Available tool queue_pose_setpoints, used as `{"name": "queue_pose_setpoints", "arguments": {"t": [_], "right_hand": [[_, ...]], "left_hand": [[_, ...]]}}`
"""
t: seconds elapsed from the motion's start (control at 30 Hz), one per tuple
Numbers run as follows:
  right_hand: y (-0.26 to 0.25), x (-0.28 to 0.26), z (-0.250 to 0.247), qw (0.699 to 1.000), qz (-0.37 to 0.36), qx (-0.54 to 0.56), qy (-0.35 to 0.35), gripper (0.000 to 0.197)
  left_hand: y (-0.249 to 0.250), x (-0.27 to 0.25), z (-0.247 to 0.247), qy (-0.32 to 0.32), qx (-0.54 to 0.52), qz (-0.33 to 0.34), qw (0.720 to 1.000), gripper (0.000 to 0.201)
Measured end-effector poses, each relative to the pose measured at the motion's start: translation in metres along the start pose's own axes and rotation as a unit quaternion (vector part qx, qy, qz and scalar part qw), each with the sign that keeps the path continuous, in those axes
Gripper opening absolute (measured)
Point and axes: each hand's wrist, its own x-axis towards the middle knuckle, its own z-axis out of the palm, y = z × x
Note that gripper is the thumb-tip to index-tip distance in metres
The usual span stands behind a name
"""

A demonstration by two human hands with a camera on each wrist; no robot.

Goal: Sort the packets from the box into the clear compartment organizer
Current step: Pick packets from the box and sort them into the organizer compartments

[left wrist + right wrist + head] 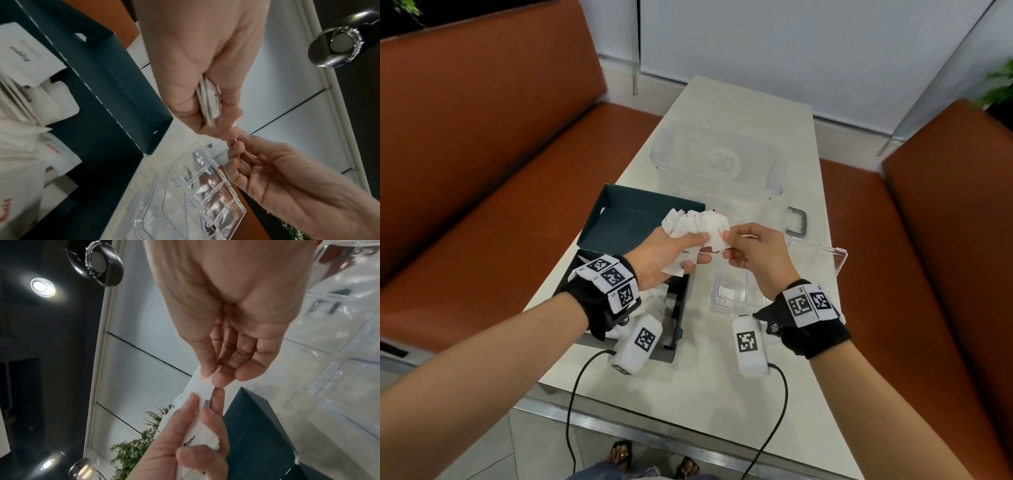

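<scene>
Your left hand (659,260) grips a fanned bunch of packets (690,228) above the dark box (616,219). Your right hand (753,255) pinches the edge of one red-printed packet (717,238). Suggest: ease the left thumb a little so only that one slides free, and read its print before choosing a cell. The clear compartment organizer (729,294) lies on the table (688,387) just below your right wrist. Hidden: most organizer cells, behind your right hand. Packet lettering is too blurred to read; count in bunch unclear.
</scene>
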Motion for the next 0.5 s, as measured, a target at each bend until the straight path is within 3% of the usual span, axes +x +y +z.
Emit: {"name": "queue_pose_setpoints", "arguments": {"t": [0.2, 0.4, 0.5], "right_hand": [[-0.0006, -0.0022, -0.0069, 0.996, 0.034, 0.081, 0.033, 0.005], [-0.0008, -0.0072, -0.0025, 0.993, 0.020, 0.113, 0.031, 0.007], [-0.0013, -0.0080, 0.0009, 0.987, 0.002, 0.148, 0.069, 0.007]], "left_hand": [[-0.0023, 0.0036, 0.0007, 0.052, 0.021, 0.025, 0.998, 0.025], [-0.0039, 0.0031, 0.0046, 0.059, 0.043, 0.043, 0.996, 0.021], [-0.0051, 0.0043, 0.0066, 0.089, 0.053, 0.056, 0.993, 0.017]]}}
